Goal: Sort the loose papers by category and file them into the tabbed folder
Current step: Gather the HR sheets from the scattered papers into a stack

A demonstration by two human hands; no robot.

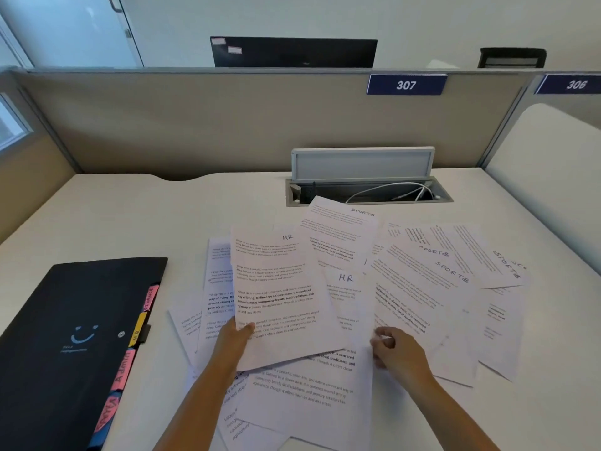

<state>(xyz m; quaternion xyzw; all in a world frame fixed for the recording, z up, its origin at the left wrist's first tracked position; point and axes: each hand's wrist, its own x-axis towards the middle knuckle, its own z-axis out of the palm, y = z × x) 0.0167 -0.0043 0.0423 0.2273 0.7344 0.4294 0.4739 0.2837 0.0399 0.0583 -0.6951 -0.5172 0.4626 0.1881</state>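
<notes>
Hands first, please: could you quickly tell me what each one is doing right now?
Left hand: holds an HR sheet by its lower edge, thumb on top.
Right hand: fingers curled, pinching the edge of a sheet in the pile.

An office: numbered cubicle partition (227, 125), desk (130, 222) with cable tray (367, 190).

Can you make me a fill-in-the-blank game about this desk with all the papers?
1. The left hand holds a sheet marked ____.
2. The black folder lies to the ____ of the papers.
3. The sign on the partition reads ____.
4. The sheet nearest the cable tray is marked ____.

Answers: HR; left; 307; SPORTS
</notes>
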